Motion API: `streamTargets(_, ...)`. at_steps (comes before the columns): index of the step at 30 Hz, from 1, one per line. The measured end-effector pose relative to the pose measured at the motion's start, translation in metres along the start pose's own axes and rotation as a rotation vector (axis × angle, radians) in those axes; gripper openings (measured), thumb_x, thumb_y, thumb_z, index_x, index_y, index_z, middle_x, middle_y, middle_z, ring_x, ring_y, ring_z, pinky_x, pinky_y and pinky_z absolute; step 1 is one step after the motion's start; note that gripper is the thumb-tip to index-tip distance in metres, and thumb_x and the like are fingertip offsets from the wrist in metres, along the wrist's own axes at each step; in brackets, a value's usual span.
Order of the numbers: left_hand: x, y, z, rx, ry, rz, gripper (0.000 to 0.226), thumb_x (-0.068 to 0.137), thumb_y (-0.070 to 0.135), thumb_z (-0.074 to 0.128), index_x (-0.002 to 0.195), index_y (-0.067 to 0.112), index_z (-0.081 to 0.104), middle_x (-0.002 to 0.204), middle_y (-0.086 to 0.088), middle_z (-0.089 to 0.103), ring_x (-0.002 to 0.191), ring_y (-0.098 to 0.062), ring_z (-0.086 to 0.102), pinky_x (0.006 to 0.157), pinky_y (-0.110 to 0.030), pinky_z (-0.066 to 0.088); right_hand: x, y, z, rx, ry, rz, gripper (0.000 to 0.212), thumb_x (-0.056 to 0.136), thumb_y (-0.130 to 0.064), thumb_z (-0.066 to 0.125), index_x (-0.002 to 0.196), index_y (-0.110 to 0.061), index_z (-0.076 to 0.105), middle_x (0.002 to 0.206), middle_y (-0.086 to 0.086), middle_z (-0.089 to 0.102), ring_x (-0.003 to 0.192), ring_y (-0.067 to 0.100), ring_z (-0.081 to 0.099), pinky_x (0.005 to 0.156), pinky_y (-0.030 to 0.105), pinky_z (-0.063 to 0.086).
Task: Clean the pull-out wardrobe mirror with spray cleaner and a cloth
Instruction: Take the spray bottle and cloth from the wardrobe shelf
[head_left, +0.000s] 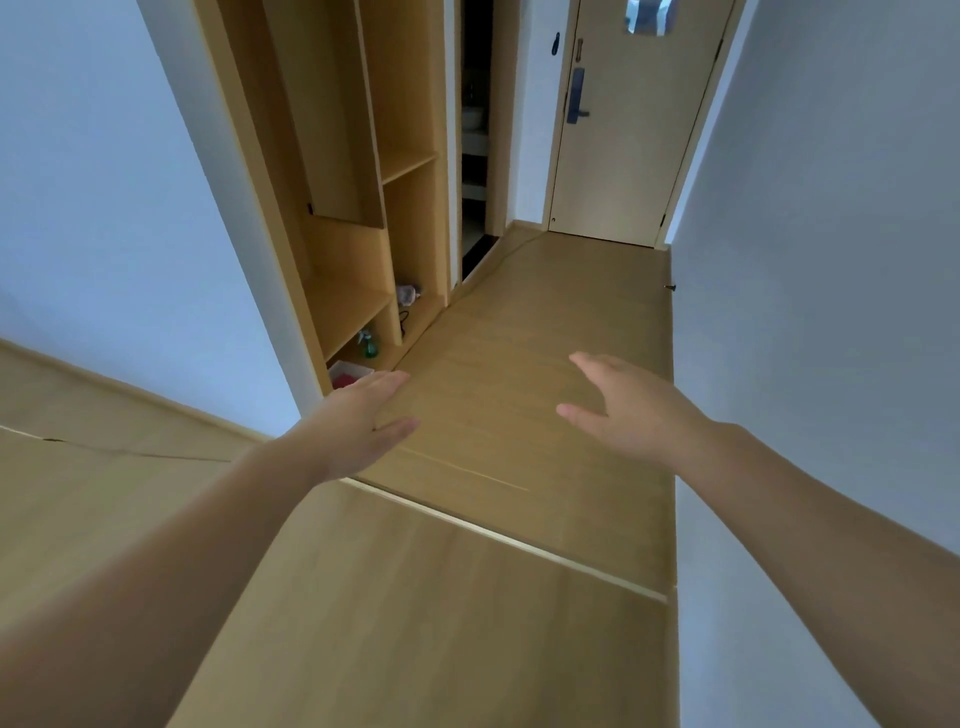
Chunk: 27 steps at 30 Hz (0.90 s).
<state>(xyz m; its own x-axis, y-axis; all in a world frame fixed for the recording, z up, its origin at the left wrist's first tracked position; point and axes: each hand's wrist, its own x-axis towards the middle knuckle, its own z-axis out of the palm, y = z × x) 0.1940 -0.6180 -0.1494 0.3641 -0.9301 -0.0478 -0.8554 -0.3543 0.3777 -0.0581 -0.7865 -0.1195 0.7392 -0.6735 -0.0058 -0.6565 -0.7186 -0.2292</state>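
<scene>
Item 1, spray bottle (369, 343): small, green, stood upright on the lowest shelf of the open wardrobe (415, 218), long axis vertical; nozzle heading too small to tell. Judged light, rigid, possibly slick; best taken round the neck under the trigger.

Item 2, pink cloth (344, 378): lay low at the wardrobe's near corner, just beside the bottle. Judged soft, limp, safe to pinch anywhere.

Item 3, tall wooden panel (332, 114): hung inside the wardrobe, long axis vertical, thin edge facing the room; probably the mirror carrier, no glass shown. Judged stiff, fragile; draw out by the front edge.

Item 4, left hand (358, 421) and right hand (623, 410): both spread flat above the floor (519, 322), holding nothing, well apart from all items
</scene>
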Motion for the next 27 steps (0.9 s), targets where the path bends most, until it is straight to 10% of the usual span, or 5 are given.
streamTargets(27,0.384,0.038,0.021,-0.01,0.075,-0.385,0.055,0.095,0.044,0.052,0.145,0.024,0.037,0.14,0.001,0.049,0.113,-0.012,0.049,0.085,-0.021,0.038,0.425,0.245,-0.023,0.041,-0.138,-0.209,0.071,0.093,-0.055,0.047,0.152,-0.022,0.025,0.156,0.0,0.032,0.142,0.02,0.032,0.113,0.041,0.033)
